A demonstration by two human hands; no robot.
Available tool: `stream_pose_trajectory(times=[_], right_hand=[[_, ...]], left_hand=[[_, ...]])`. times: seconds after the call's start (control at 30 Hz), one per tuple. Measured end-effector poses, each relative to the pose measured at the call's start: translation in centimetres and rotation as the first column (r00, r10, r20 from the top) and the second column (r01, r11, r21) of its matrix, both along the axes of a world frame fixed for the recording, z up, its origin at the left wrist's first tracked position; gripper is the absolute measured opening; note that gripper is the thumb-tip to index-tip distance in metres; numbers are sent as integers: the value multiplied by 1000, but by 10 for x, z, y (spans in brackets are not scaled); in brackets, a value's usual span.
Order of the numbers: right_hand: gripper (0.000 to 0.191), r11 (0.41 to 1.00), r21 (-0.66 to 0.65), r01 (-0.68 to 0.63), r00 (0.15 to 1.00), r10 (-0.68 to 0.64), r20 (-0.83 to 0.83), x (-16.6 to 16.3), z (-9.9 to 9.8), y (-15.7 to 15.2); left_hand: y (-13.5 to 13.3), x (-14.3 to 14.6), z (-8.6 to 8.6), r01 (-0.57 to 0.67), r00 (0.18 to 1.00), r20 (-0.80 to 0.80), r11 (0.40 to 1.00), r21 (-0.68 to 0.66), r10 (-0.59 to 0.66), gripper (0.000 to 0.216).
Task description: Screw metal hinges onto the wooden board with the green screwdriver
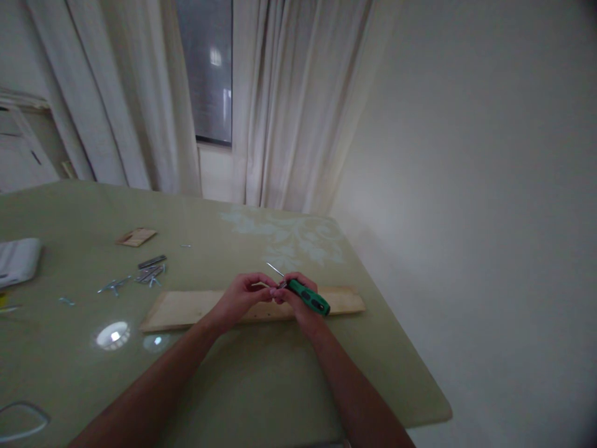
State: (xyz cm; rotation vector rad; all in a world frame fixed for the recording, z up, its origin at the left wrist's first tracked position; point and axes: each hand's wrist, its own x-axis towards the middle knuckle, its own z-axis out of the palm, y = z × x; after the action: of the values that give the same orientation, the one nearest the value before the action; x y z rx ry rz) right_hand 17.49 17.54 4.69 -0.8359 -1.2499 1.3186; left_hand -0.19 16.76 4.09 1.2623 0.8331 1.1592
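My right hand (pixel 298 292) holds a screwdriver (pixel 308 296) with a green and black handle, its metal shaft pointing up and to the left. The fingertips of my left hand (pixel 245 295) meet those of my right hand in a pinch. Between them is a small shiny metal piece (pixel 282 285), too small and too covered to name. Both hands are above a long pale wooden board (pixel 177 308) lying across the table. Small dark holes show along the board's near side.
Left of the board lie several screws (pixel 114 285) and some metal strips (pixel 152 264). Farther back is a small wooden piece (pixel 137 236). A white object (pixel 18 260) and a looped white cable (pixel 28 423) are at the far left. The table's (pixel 396 373) right edge runs beside a wall.
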Motion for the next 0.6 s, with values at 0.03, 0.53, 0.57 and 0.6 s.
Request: stream_pose_trajectory(times=[0.03, 0.53, 0.57, 0.6], right_hand=[[33, 1000, 7, -2, 1000, 2, -2, 0, 1, 0], [29, 993, 110, 41, 993, -53, 105, 3, -5, 2], [30, 991, 126, 47, 990, -63, 123, 3, -6, 2], [30, 988, 142, 52, 987, -72, 142, 4, -7, 3]], left_hand=[[0, 0, 1, 4, 1000, -2, 1000, 6, -4, 36], [4, -4, 0, 114, 992, 53, 993, -25, -113, 38], [4, -4, -1, 111, 993, 45, 993, -26, -110, 38], [5, -4, -2, 110, 993, 36, 994, -24, -109, 38]])
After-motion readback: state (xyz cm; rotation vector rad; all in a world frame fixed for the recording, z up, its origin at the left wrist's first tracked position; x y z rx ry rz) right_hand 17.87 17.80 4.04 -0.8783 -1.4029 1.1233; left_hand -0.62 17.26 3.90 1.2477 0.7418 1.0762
